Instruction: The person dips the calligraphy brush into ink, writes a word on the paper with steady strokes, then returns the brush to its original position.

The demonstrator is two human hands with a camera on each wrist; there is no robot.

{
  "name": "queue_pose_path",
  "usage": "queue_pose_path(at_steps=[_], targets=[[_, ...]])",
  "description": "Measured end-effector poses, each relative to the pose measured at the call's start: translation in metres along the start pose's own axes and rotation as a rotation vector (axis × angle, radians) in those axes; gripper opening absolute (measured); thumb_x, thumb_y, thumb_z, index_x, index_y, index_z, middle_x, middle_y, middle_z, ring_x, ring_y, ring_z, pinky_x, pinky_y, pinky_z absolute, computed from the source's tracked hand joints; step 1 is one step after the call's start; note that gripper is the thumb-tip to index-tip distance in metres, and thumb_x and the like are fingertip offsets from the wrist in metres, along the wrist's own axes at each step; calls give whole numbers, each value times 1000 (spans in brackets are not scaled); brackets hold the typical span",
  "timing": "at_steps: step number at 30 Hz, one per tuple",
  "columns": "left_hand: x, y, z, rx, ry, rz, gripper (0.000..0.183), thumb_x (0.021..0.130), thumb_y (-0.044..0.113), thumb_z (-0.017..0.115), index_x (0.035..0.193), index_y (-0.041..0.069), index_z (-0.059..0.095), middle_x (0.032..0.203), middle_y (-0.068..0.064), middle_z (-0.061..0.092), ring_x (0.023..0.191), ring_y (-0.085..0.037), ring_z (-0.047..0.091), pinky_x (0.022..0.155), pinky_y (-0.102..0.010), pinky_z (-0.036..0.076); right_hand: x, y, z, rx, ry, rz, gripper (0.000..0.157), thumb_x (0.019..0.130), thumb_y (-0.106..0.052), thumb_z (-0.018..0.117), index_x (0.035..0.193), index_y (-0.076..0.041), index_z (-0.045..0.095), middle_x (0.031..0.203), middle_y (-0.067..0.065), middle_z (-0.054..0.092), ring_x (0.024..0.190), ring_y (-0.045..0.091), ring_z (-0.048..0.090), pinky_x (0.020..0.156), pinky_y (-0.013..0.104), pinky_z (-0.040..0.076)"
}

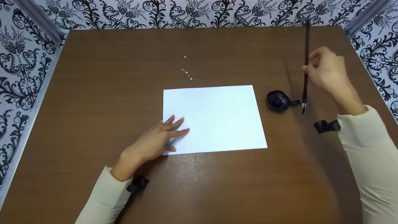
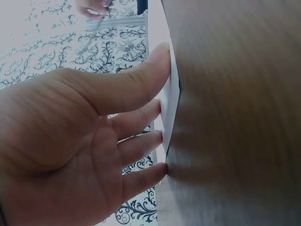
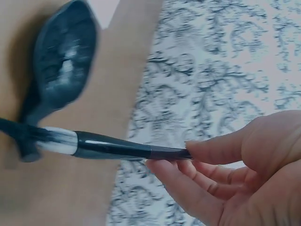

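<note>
A white sheet of paper [image 1: 217,118] lies near the middle of the table. On its lower left part rests my left hand [image 1: 157,138], fingers spread and fairly straight; in the left wrist view the thumb [image 2: 136,87] and fingertips meet the sheet close to its edge. My right hand [image 1: 331,71] pinches a long dark paintbrush [image 1: 307,46] by its handle, between thumb and fingers. The brush stands nearly upright, tip down, with a silvery ferrule [image 3: 59,140]. Beside the tip sits a small black dish [image 1: 277,101] with a short handle, its inside glossy in the right wrist view.
Several tiny pale specks [image 1: 186,72] lie on the brown wooden table [image 1: 108,77] beyond the paper. Black-and-white patterned covering [image 1: 18,71] surrounds the table's far and side edges. Dark wrist mounts [image 1: 326,126] show at both cuffs.
</note>
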State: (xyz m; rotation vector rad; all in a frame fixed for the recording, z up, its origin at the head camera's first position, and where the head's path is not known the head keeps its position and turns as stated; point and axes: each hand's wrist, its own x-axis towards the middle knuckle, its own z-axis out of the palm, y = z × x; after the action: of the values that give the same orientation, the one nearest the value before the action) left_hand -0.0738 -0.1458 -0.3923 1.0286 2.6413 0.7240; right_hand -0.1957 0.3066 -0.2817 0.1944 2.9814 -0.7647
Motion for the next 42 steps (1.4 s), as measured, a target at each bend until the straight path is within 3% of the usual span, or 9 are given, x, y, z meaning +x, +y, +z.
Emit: queue_pose_path(at_steps=[2,9,14,20,30,35,42], targets=[[0,0,1,5,6,5,64,79,7,77,138,11,53,150,-15,33,139,-37,24,106,-58,26,-7,-6,-4,67,33,-1,45,95,-15,58,132,4,41,117,24,59,62,-2,56,57,16,51],[4,3,2,25,-8,3,65,80,11,75,140,12,50,151,-15,32,140,-38,22,105,-63,22,-29,-12,3,326,219,-86,30,92,-11,62,119,-8,48,96,-2,55,77,3,61,60,18,53],[8,6,3,48,-27,-4,65,82,12,74,142,14,48,152,-13,29,141,-36,20,107,-61,21,-37,-8,17,448,365,-126,28,90,-10,64,116,-9,51,97,0,57,83,11,63,63,18,53],[10,6,6,78,1,23,64,82,15,74,141,14,49,152,-13,32,140,-36,22,107,-61,22,-38,-4,33,485,557,-206,26,90,-8,64,114,-5,54,99,2,59,88,16,63,66,16,53],[10,7,8,115,41,64,57,82,13,76,136,18,57,148,-10,40,138,-37,27,105,-59,29,-37,3,57,567,590,-296,24,89,-9,66,111,-5,57,97,9,62,87,19,65,65,21,55],[9,9,9,117,72,44,52,81,11,76,131,17,61,145,-10,45,136,-36,34,101,-59,34,-37,2,63,549,580,-322,24,89,-7,65,111,-4,57,96,8,62,84,18,65,65,18,54],[7,9,9,40,52,22,53,82,10,75,132,17,59,147,-9,40,139,-34,28,98,-65,34,-33,8,70,475,660,-437,18,88,-3,66,104,0,58,88,7,63,74,10,63,61,14,51]])
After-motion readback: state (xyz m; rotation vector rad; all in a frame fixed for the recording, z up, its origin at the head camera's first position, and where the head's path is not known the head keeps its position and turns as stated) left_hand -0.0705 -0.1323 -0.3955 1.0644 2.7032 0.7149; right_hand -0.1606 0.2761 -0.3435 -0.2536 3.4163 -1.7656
